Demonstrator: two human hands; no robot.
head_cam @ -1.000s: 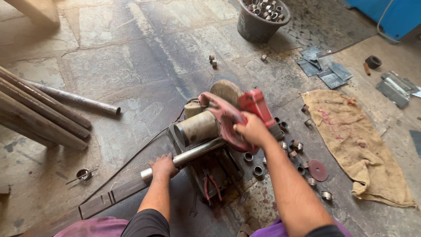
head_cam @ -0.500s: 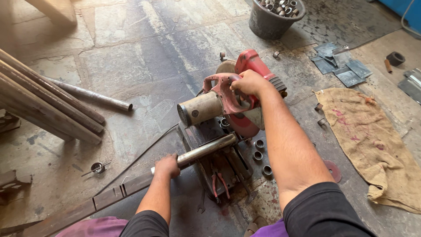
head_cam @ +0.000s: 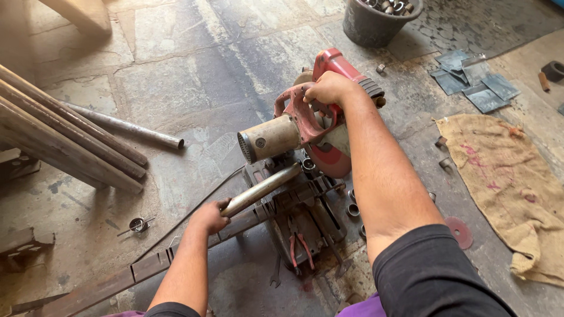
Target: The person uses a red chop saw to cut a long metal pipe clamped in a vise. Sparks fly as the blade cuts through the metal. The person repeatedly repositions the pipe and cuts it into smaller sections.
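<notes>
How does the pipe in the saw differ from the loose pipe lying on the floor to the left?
The pipe in the saw is shiny, held by the left hand and resting on the chop saw base. The loose pipe is dull, darker, untouched and flat on the stone floor. Both are round metal tubes.

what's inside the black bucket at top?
The bucket holds short metal rings, piled near the rim. Only the top layer shows; the frame edge crops the pile and the wall hides everything deeper.
</notes>
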